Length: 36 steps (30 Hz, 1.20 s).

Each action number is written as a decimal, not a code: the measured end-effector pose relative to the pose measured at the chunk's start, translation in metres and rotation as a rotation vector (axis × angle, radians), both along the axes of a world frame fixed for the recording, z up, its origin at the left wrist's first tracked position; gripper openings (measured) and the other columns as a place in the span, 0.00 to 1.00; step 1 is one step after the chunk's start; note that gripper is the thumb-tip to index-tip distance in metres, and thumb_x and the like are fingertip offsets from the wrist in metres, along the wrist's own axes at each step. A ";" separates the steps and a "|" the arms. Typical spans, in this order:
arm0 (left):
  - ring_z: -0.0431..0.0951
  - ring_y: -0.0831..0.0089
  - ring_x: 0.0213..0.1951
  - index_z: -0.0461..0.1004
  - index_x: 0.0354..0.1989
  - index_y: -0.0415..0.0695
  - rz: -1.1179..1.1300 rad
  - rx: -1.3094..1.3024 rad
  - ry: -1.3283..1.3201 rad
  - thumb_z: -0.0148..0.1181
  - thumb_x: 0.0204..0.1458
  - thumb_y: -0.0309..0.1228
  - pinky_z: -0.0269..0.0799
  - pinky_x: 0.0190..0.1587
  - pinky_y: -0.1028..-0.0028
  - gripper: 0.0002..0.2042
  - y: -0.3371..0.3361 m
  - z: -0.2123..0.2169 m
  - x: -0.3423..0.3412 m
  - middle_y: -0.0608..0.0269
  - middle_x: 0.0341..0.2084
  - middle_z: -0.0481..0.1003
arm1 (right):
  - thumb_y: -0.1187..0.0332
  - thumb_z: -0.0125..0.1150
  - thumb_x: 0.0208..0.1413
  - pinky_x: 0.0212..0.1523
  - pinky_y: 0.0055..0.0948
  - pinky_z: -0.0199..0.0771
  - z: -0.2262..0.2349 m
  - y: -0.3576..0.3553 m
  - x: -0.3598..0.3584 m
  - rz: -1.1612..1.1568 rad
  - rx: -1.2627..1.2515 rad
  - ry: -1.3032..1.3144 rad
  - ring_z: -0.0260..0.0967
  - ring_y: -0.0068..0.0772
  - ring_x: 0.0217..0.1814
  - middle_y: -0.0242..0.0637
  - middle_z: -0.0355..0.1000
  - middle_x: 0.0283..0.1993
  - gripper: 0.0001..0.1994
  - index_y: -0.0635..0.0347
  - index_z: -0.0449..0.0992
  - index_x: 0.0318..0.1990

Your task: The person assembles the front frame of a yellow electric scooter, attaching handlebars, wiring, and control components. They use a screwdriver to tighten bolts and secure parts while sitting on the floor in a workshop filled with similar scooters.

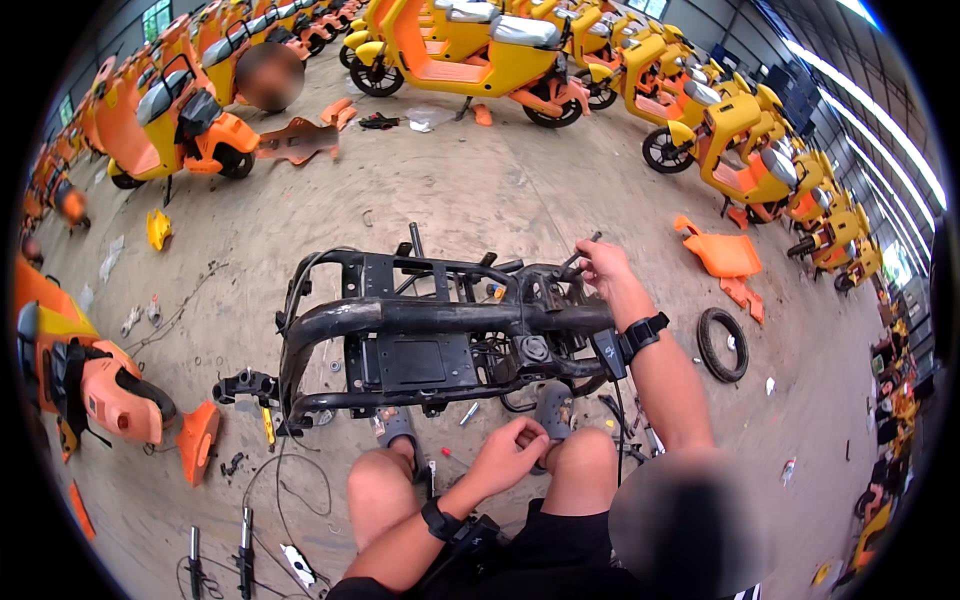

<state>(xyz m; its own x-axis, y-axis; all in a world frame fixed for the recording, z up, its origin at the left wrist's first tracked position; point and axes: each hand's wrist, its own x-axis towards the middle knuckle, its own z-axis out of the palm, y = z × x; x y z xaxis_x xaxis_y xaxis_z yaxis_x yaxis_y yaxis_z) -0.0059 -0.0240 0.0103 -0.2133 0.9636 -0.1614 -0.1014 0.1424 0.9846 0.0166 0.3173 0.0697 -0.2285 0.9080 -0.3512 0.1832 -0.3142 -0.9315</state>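
A black metal scooter frame (440,325) lies across the floor before my knees, its tubes and brackets bare. At its right end, my right hand (602,264) is closed round a short dark rod (595,238) that sticks out above the fingers; whether the rod is a tool or part of the frame I cannot make out. My left hand (508,455) is held low between my knees, nearer to me than the frame. Its fingers are curled together, and anything in them is hidden. A small metal cylinder (468,413) lies on the floor by the frame's near edge.
A black tyre (722,345) and orange body panels (722,252) lie to the right. An orange scooter body (125,395), a yellow-handled tool (268,425), cables and fork tubes (245,555) lie left. Rows of yellow scooters (470,60) stand behind; a person (270,77) is among them.
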 end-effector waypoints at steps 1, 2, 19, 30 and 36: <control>0.71 0.81 0.29 0.75 0.38 0.37 0.008 0.001 -0.007 0.60 0.55 0.31 0.69 0.33 0.77 0.09 0.001 0.000 -0.002 0.65 0.27 0.75 | 0.69 0.61 0.54 0.14 0.19 0.55 0.004 0.000 -0.005 0.083 0.038 -0.030 0.63 0.17 0.20 0.30 0.69 0.24 0.06 0.62 0.73 0.30; 0.71 0.81 0.29 0.75 0.38 0.37 0.017 -0.003 -0.006 0.59 0.55 0.31 0.69 0.33 0.77 0.09 0.001 -0.001 -0.005 0.66 0.27 0.75 | 0.69 0.62 0.53 0.13 0.19 0.53 0.008 -0.004 -0.012 0.168 0.072 -0.051 0.62 0.16 0.19 0.30 0.69 0.24 0.07 0.63 0.74 0.29; 0.73 0.80 0.28 0.75 0.36 0.37 0.056 0.073 0.027 0.59 0.55 0.30 0.70 0.32 0.77 0.08 -0.007 -0.007 -0.005 0.65 0.26 0.76 | 0.73 0.62 0.47 0.34 0.34 0.70 0.023 -0.100 0.032 0.587 1.300 -0.398 0.72 0.39 0.31 0.37 0.74 0.29 0.06 0.57 0.78 0.34; 0.72 0.81 0.28 0.75 0.36 0.38 -0.001 0.025 0.040 0.59 0.55 0.32 0.69 0.32 0.77 0.09 -0.003 -0.005 0.000 0.67 0.25 0.75 | 0.65 0.54 0.60 0.24 0.22 0.63 -0.012 -0.078 0.031 0.122 0.057 0.243 0.66 0.24 0.21 0.33 0.70 0.24 0.11 0.62 0.73 0.44; 0.72 0.80 0.29 0.75 0.38 0.39 0.058 0.027 0.114 0.60 0.55 0.34 0.70 0.34 0.77 0.10 -0.009 -0.007 -0.001 0.66 0.26 0.75 | 0.53 0.70 0.45 0.36 0.32 0.72 -0.032 -0.091 0.005 0.031 0.652 -0.324 0.75 0.36 0.31 0.41 0.77 0.27 0.20 0.61 0.82 0.36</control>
<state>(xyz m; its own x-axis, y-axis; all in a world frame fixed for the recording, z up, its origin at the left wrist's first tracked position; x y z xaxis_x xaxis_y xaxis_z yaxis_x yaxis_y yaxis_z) -0.0073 -0.0326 0.0037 -0.2845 0.9527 -0.1069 0.0041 0.1128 0.9936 0.0212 0.2260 0.0378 -0.2335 0.9507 0.2043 0.4815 0.2955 -0.8251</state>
